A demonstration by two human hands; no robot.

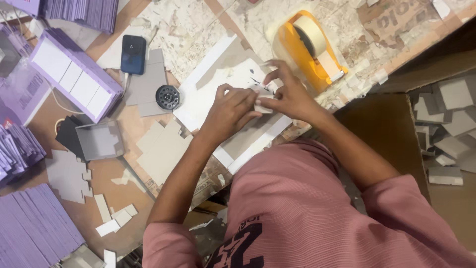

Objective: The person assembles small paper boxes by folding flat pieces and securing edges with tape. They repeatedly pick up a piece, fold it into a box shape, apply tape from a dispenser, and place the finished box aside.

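From my remote seat, the biggest thing is the worktable (pixel 198 30), littered with paper scraps. On it lie 1 purple-edged box tray (pixel 74 79), 1 orange tape dispenser (pixel 310 49) kept within reach of the hands, and 1 dark phone (pixel 133 53) set aside. My left hand (pixel 229 111) and right hand (pixel 287 97) meet over a white sheet (pixel 208 94), fingers closed together on 1 small white card piece (pixel 263 99), likely pinched to steady it for folding.
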